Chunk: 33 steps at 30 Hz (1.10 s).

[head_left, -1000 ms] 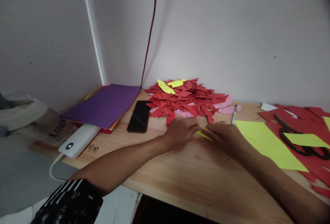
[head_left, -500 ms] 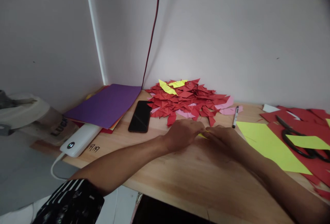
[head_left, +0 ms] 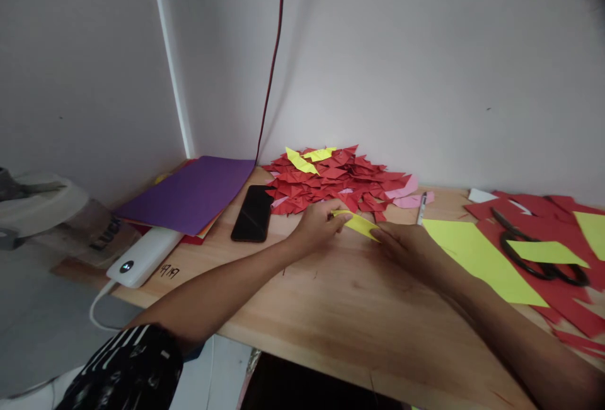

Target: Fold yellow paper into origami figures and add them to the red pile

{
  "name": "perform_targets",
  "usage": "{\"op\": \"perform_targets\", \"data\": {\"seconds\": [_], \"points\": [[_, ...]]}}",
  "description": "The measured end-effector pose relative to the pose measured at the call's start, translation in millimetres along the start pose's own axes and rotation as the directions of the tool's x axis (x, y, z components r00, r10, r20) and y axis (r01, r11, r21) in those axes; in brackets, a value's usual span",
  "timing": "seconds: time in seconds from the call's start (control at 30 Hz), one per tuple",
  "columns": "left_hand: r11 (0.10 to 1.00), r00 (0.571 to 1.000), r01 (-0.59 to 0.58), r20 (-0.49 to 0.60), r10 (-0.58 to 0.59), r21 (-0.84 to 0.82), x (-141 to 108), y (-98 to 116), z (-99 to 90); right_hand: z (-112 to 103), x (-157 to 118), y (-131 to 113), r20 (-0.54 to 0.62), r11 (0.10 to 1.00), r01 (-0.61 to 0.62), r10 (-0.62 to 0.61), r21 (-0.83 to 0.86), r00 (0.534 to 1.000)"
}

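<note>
A small yellow paper strip (head_left: 360, 225) is stretched between my hands above the wooden table (head_left: 350, 322). My left hand (head_left: 319, 226) pinches its left end between thumb and fingers. At the other end, my right hand (head_left: 399, 241) grips the strip with its fingers closed. Behind my hands lies a pile of folded red paper pieces (head_left: 326, 186), with some pink ones and two folded yellow pieces (head_left: 300, 162) on top. A large yellow sheet (head_left: 482, 262) lies to the right of my right hand.
A black phone (head_left: 252, 215), purple sheets (head_left: 189, 193) and a white power bank (head_left: 144, 257) with a cable lie left. Rightward are a pen (head_left: 422, 207), black-handled scissors (head_left: 543, 268) under a yellow strip (head_left: 548, 251), and red paper scraps (head_left: 576, 306).
My hands have moved apart, and more of the yellow strip shows between them. My left hand has shifted left and slightly up. The view has shifted a little.
</note>
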<state>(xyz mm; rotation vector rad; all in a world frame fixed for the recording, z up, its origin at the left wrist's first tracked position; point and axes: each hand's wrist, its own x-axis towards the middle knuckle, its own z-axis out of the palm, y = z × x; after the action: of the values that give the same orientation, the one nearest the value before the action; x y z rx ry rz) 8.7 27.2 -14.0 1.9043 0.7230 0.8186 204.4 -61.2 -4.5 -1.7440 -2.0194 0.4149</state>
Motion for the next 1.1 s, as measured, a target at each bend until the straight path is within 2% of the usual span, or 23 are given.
{"op": "perform_targets", "data": {"seconds": [0.07, 0.13, 0.23, 0.33, 0.47, 0.53, 0.63, 0.77, 0.9, 1.0, 1.03, 1.1], "points": [[0.956, 0.994, 0.107, 0.011, -0.108, -0.274, 2, -1, 2.4, 2, 0, 2, 0.003, 0.997, -0.049, 0.049, 0.056, 0.999], [0.891, 0.988, 0.154, 0.054, -0.145, -0.426, 1, 0, 6.5, 4, 0, 2, 0.015, 0.991, -0.071, 0.070, 0.114, 0.997], [0.850, 0.974, 0.225, 0.087, -0.209, -0.477, -2, 6, 11.3, 5, -1, 0, 0.054, 0.978, -0.094, 0.085, 0.187, 0.995], [0.827, 0.958, 0.274, 0.062, -0.280, -0.490, -6, 14, 10.3, 2, -1, -5, 0.074, 0.956, -0.103, 0.086, 0.275, 0.994], [0.758, 0.931, 0.336, 0.073, -0.359, -0.558, -10, 20, 5.8, -3, -2, -8, -0.051, 0.908, -0.062, 0.091, 0.414, 0.995], [0.724, 0.922, 0.345, 0.073, -0.379, -0.598, -13, 17, 6.8, -4, -1, -7, -0.092, 0.902, -0.041, 0.089, 0.430, 0.992], [0.689, 0.927, 0.316, 0.057, -0.372, -0.652, -16, 10, 11.2, -2, -1, -7, -0.119, 0.923, -0.018, 0.069, 0.385, 0.991], [0.675, 0.938, 0.309, 0.096, -0.334, -0.670, -18, 5, 12.1, 4, -3, -12, -0.060, 0.921, -0.003, 0.029, 0.391, 0.998], [0.692, 0.941, 0.318, 0.127, -0.314, -0.648, -21, 6, 8.6, 8, -6, -13, -0.072, 0.891, 0.094, -0.069, 0.443, 0.995], [0.737, 0.952, 0.299, 0.137, -0.274, -0.607, -22, 7, 8.5, 8, -7, -12, -0.177, 0.914, 0.137, -0.073, 0.382, 0.981], [0.755, 0.957, 0.286, 0.135, -0.257, -0.589, -22, 7, 8.8, 8, -6, -12, -0.245, 0.933, 0.166, -0.087, 0.320, 0.965], [0.787, 0.963, 0.267, 0.129, -0.235, -0.556, -22, 8, 9.2, 6, -6, -13, -0.390, 0.954, 0.256, -0.178, 0.157, 0.903]]}}
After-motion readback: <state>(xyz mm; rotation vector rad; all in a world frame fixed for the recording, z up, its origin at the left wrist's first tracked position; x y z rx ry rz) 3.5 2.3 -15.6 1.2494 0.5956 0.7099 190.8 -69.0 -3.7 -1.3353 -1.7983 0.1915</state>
